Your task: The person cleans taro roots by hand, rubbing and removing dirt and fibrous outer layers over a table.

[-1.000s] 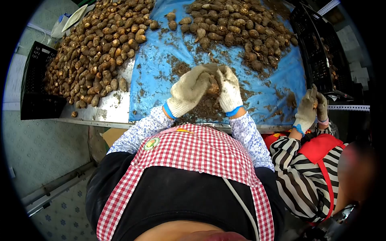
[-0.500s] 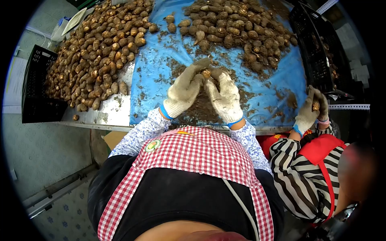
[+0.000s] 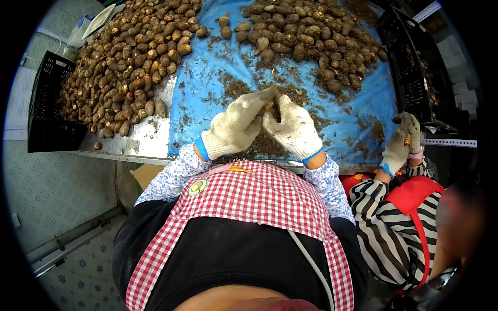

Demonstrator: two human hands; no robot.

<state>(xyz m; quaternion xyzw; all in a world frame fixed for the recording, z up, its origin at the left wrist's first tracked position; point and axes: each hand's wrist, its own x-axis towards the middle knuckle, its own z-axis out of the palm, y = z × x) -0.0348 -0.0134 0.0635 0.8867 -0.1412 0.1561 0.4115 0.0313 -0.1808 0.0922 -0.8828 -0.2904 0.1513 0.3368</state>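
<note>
Both my hands wear soiled white knit gloves with blue cuffs and meet above the blue plastic sheet (image 3: pixel 199 103). A small brown taro corm (image 3: pixel 268 107) is cupped between them, mostly hidden by the gloves. My left hand (image 3: pixel 232 126) wraps it from the left, its fingers reaching over the far side. From the right, my right hand (image 3: pixel 294 127) closes against it with bent fingers. Below and around the hands lie loose soil and root scraps (image 3: pixel 264 146). Beyond them is a heap of hairy, dirt-covered taro (image 3: pixel 306 39).
At the left, smoother taro (image 3: pixel 124 72) are piled on a metal tabletop (image 3: pixel 148 140) beside a black crate (image 3: pixel 52 111). More black crates (image 3: pixel 407 62) stand at the right edge. A co-worker's gloved hands (image 3: pixel 402 140) hold a taro close on my right.
My fingertips have come together over the taro, covering more of it. My wrists have spread slightly apart. The co-worker's hands have shifted a little around their taro.
</note>
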